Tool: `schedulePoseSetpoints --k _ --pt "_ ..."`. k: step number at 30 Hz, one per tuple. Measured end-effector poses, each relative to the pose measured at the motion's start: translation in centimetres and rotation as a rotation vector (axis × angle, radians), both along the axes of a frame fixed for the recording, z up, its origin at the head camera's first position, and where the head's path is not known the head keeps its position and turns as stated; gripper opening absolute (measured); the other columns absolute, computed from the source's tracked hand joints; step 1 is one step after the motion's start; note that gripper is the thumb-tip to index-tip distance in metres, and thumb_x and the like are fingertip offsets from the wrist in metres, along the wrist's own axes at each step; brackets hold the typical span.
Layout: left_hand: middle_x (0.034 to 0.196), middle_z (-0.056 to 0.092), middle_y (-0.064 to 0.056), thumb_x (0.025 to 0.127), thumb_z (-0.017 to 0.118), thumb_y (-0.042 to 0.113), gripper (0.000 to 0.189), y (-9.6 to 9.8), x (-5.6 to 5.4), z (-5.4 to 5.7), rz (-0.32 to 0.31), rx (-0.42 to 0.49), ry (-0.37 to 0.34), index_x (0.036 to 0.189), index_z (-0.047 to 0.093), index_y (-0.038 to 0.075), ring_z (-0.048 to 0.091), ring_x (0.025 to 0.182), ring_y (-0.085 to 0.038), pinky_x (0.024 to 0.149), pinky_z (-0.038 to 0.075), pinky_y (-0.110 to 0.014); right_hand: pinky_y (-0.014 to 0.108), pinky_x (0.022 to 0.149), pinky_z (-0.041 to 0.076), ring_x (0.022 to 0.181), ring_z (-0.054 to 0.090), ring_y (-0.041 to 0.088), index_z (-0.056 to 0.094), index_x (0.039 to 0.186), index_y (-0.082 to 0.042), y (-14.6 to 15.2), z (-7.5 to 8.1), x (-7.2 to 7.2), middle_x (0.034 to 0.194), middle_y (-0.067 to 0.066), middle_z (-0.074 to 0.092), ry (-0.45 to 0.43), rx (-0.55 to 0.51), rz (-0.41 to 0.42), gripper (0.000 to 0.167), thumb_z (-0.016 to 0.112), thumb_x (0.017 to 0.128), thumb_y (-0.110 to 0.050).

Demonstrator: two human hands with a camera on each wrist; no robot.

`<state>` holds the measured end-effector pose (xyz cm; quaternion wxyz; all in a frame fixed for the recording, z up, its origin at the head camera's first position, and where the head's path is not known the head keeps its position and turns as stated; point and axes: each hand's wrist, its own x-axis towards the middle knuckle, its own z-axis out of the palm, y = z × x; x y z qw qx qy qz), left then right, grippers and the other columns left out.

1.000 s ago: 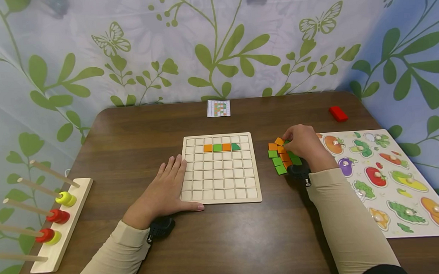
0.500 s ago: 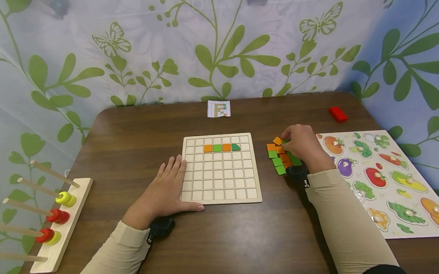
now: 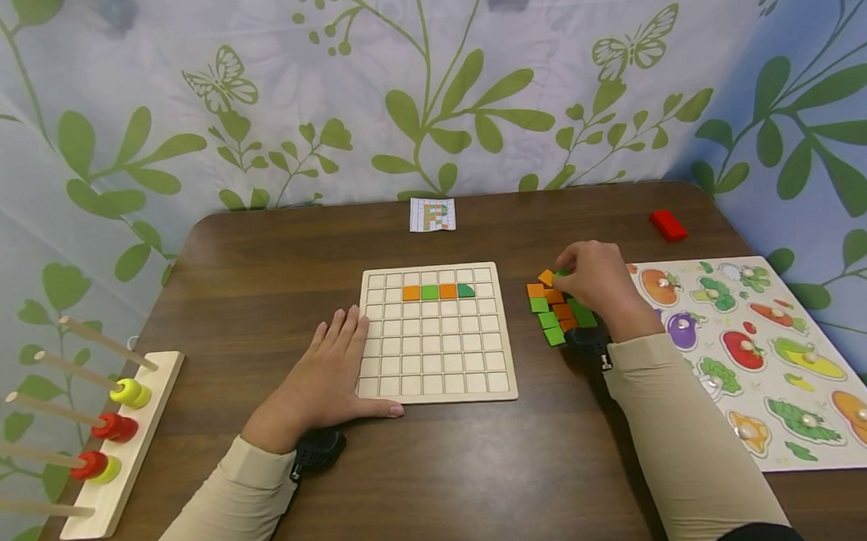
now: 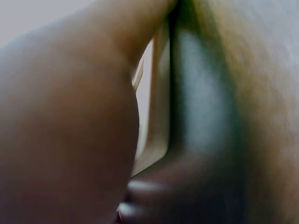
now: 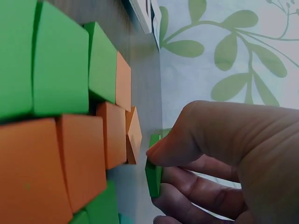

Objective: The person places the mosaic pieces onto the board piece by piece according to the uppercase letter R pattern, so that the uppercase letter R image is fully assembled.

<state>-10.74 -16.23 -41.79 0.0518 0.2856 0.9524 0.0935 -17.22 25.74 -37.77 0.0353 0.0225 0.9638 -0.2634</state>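
Observation:
My left hand (image 3: 322,382) lies flat with its fingers straight, touching the left edge of a wooden grid board (image 3: 432,344). In one of the board's upper rows sit an orange tile (image 3: 411,293), a green tile (image 3: 430,292), another orange tile (image 3: 447,291) and a dark green rounded piece (image 3: 465,290). To the right of the board, my right hand (image 3: 599,282) pinches a green tile (image 5: 154,179) between thumb and fingers, beside a cluster of orange and green tiles (image 3: 547,320). The left wrist view is mostly blurred skin, with the board's edge (image 4: 159,93) showing.
A small pattern card (image 3: 432,214) lies behind the board. On the right are a vegetable puzzle board (image 3: 767,392) and a red block (image 3: 668,225). A wooden peg rack (image 3: 137,449) with red and yellow beads stands at the left table edge.
My right hand has risen slightly, and the green tile in its fingers shows more. The nearby orange tile and parts of the cluster have shifted a little left. My left hand stays put.

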Motion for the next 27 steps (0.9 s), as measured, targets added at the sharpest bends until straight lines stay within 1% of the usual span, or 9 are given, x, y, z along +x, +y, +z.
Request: schedulePoseSetpoints --k 5,12,18,27 --pt "0.169 0.015 -0.029 0.070 0.058 0.099 0.148 -0.1 -0.1 0.0 0.002 0.002 -0.004 0.163 0.021 -0.009 0.013 0.156 -0.046 0.122 0.016 -0.060 0.057 0.093 0.053 0.105 0.062 0.042 0.074 0.117 0.007 -0.7 -0.1 -0.2 0.116 0.026 0.069 0.033 -0.012 0.028 0.029 0.077 0.094 -0.009" --pt "0.170 0.014 -0.029 0.070 0.058 0.099 0.147 -0.1 -0.2 0.2 0.001 0.000 -0.019 0.164 0.020 -0.008 0.012 0.156 -0.046 0.122 0.014 -0.059 0.056 0.092 0.053 0.108 0.062 0.041 0.073 0.120 0.006 -2.2 -0.4 -0.3 0.117 0.025 0.069 0.030 -0.055 0.082 0.029 0.076 0.094 -0.008" --pt "0.170 0.014 -0.028 0.070 0.058 0.099 0.148 -0.1 -0.2 0.2 0.001 -0.002 -0.022 0.164 0.019 -0.008 0.012 0.156 -0.046 0.123 0.014 -0.059 0.055 0.092 0.053 0.111 0.062 0.039 0.073 0.119 0.005 -3.4 -0.8 -0.4 0.116 0.022 0.069 0.038 -0.051 0.136 0.027 0.076 0.095 -0.007" --pt "0.170 0.014 -0.029 0.070 0.060 0.098 0.147 -0.1 -0.2 0.3 -0.006 0.006 -0.018 0.164 0.020 -0.009 0.013 0.156 -0.046 0.122 0.014 -0.059 0.051 0.091 0.054 0.109 0.063 0.036 0.073 0.119 0.003 -5.4 -1.2 -0.2 0.115 0.019 0.069 0.055 -0.072 0.215 0.026 0.078 0.095 -0.006"
